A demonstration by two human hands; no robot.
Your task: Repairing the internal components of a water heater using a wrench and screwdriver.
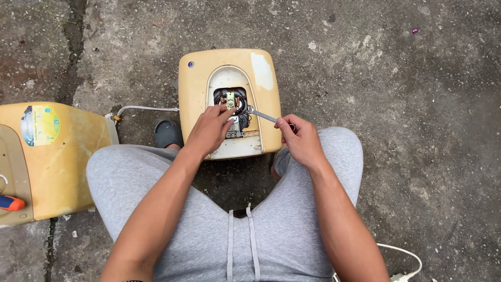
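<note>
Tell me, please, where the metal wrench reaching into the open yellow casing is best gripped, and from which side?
Probably at its free handle end, from the right, as the right hand grips the wrench now. Its head sits in the opening of the casing, crowded by wires and the left hand, while the shaft slants out to the right, clear of them.

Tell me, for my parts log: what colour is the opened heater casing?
Yellowed cream casing; head view.

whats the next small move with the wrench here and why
Probably a short swing of the wrench handle. Its head already sits at the fitting inside the opening of the yellowed casing, the right hand grips the handle's far end, and the left hand has its fingers on the parts beside the head, steadying them.
</note>
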